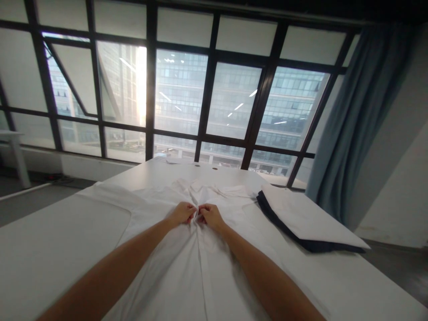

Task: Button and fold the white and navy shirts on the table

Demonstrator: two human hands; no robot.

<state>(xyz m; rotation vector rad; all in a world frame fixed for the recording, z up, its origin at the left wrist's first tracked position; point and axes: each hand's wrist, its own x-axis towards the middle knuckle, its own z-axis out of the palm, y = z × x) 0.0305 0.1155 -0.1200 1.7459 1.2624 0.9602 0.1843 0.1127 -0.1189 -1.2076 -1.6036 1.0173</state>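
Observation:
A white shirt (157, 249) lies spread flat on a white table (50, 249), its collar toward the window. My left hand (182, 212) and my right hand (210, 216) meet at the shirt's front opening just below the collar. Both pinch the fabric there with closed fingers, almost touching each other. What the fingertips hold beyond cloth is too small to tell.
A folded stack of white and dark navy cloth (307, 220) lies on the table to the right of the shirt. A large black-framed window (207, 89) fills the far wall, with a grey-blue curtain (361, 120) at its right. Small dark items (214, 168) sit near the table's far edge.

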